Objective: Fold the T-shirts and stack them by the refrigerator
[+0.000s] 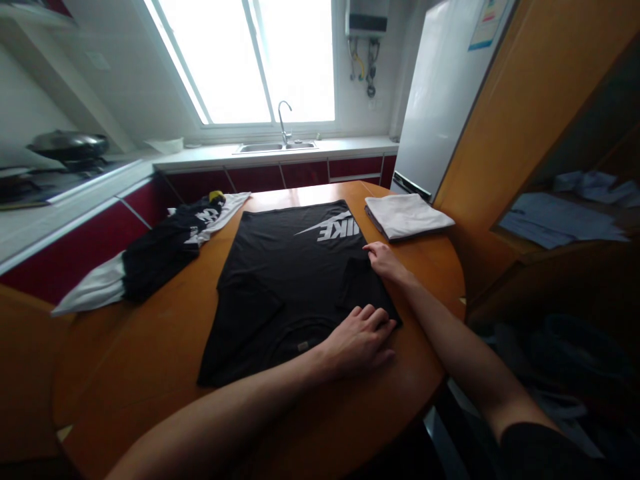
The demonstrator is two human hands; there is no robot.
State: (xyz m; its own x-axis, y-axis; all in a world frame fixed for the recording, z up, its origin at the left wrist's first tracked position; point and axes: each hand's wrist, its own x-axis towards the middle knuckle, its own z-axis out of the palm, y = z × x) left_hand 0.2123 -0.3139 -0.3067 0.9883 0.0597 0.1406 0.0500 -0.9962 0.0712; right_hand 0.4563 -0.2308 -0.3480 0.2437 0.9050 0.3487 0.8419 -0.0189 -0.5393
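Observation:
A black shirt with white lettering near its far right corner lies flat on the round wooden table, its neckline toward me and its sleeves folded inward. My left hand reaches across to the shirt's near right corner, fingers bent over the fabric edge. Farther up the same right edge, my right hand has its fingers together at the cloth beside the folded sleeve; whether fabric is pinched there is too small to tell.
Folded light grey cloth rests at the table's back right. Black and white clothes lie at the left edge. Beyond the table are a counter with a sink, a stove with a pan, and a refrigerator at right.

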